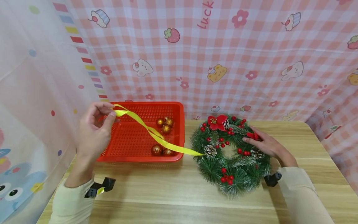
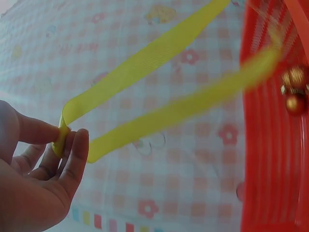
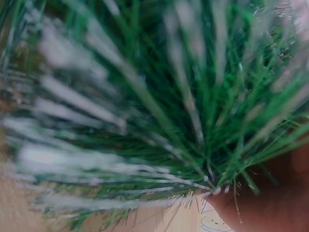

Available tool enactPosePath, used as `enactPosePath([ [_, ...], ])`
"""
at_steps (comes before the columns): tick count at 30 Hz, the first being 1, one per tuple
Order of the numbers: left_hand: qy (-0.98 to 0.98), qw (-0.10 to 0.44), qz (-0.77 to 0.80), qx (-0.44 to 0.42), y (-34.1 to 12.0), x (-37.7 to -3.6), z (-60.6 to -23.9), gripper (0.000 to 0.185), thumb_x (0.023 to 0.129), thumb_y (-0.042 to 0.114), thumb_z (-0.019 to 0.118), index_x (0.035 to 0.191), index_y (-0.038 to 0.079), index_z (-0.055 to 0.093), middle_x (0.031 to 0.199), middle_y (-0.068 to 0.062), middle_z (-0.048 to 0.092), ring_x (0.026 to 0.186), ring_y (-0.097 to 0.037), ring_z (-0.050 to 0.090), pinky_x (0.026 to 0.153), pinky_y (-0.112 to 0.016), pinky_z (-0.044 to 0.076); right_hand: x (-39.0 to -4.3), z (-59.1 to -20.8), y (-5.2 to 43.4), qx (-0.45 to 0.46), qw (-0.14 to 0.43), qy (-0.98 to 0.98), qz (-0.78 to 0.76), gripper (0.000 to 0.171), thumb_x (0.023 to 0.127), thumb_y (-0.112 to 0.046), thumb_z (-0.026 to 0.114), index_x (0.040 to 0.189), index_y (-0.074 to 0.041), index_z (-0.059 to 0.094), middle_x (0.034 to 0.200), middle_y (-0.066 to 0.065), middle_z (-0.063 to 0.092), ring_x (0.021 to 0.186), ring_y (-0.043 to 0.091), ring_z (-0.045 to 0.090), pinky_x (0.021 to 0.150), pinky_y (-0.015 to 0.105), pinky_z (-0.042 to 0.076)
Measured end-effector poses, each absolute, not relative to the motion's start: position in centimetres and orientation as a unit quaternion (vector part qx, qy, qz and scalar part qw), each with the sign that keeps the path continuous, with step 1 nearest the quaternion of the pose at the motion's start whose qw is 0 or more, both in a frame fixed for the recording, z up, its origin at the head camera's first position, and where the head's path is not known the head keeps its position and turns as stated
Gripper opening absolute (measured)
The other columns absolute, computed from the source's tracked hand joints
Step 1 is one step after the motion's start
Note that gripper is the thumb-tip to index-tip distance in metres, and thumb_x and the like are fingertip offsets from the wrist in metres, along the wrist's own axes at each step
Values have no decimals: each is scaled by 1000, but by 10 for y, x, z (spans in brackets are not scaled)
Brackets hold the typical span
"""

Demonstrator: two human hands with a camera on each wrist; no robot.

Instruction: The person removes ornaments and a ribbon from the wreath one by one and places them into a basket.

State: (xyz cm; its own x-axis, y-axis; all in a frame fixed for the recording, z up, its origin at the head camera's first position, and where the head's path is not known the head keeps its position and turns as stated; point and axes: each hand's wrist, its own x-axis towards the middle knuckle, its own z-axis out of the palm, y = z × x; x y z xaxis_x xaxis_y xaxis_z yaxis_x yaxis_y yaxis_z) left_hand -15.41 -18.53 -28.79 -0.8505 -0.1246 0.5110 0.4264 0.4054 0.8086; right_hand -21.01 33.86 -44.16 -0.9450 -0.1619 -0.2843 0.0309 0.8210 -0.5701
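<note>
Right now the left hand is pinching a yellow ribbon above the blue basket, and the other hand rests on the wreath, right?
Nearly. The basket is red, not blue, as the head view shows. The left hand does pinch the yellow ribbon above it, and the right hand rests on the wreath.

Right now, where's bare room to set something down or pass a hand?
Free: the table strip in front of the red basket and wreath, and the far right corner. Crowded: the basket-wreath gap, crossed by the yellow ribbon; gold baubles fill the basket's right side.
</note>
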Motion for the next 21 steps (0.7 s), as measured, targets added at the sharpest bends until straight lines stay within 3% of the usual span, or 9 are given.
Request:
enactPosePath([
  [15,-859,256,-443,-2,-236,-166,-287,25,101,14,54,124,7,57,99,10,57,86,-6,61,78,-10,48,-208,-441,338,-32,163,940,-297,91,95,-66,45,161,-18,4,159,33,10,138,62,18,100,78,24],
  [21,-861,260,-435,39,-250,-168,-285,22,101,17,53,121,13,58,98,12,58,81,-5,62,74,-9,48,-209,-441,338,-30,164,940,-298,92,95,-67,45,161,-19,4,159,33,9,138,62,17,99,79,23],
])
